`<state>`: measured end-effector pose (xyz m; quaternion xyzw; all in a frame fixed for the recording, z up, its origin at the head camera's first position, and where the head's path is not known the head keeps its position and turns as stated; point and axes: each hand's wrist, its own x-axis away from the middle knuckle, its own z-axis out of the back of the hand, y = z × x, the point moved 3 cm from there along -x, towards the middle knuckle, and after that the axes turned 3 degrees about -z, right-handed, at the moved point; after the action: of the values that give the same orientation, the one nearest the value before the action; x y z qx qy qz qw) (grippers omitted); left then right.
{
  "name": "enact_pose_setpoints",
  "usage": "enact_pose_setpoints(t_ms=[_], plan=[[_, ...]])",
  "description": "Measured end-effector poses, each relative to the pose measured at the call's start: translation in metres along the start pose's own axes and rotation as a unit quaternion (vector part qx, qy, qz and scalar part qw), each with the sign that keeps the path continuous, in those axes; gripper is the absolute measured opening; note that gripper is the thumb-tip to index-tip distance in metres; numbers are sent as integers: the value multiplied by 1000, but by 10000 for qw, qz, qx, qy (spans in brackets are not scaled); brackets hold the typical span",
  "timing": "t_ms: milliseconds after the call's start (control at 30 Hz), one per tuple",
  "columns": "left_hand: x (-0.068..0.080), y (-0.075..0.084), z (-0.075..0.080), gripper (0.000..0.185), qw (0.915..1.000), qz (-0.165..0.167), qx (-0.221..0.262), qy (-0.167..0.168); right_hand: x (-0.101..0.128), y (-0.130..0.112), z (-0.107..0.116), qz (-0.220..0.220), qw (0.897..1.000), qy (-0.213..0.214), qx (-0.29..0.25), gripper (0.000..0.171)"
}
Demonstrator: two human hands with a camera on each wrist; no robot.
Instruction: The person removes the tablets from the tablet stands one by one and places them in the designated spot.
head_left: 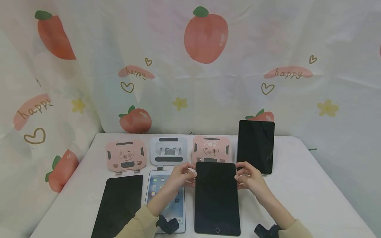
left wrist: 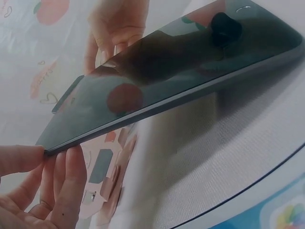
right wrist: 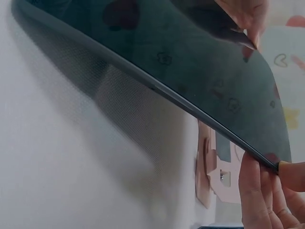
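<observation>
Four tablet stands line the back of the white table [head_left: 312, 198]; left to right: a pink stand [head_left: 126, 155], unoccupied; a white stand [head_left: 168, 150], unoccupied; a second pink stand [head_left: 211, 149], unoccupied; and a dark tablet [head_left: 256, 146] already propped upright at the far right. In front lie a black tablet [head_left: 119, 205] and a lit tablet [head_left: 166, 198], both flat. The left hand [head_left: 181, 176] and right hand [head_left: 248, 178] pinch the far corners of a dark small tablet [head_left: 217, 198], thumb above and fingers [left wrist: 66, 186] beneath, tilting its far edge up just before the second pink stand. Judged so: one tablet placed, one being raised, two remaining.
</observation>
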<state>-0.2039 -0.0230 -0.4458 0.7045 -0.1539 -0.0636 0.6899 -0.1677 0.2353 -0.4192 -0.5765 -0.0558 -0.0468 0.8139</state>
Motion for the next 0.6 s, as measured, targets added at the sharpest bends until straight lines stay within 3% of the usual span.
enact_pose_setpoints(t_ms=[333, 600], plan=[[-1, -5, 4, 25, 9997, 176, -150, 102, -5, 4, -6, -200, 9997, -98, 49, 46], [-10, -15, 3, 24, 9983, 261, -507, 156, -10, 12, -10, -561, 9983, -113, 107, 45]])
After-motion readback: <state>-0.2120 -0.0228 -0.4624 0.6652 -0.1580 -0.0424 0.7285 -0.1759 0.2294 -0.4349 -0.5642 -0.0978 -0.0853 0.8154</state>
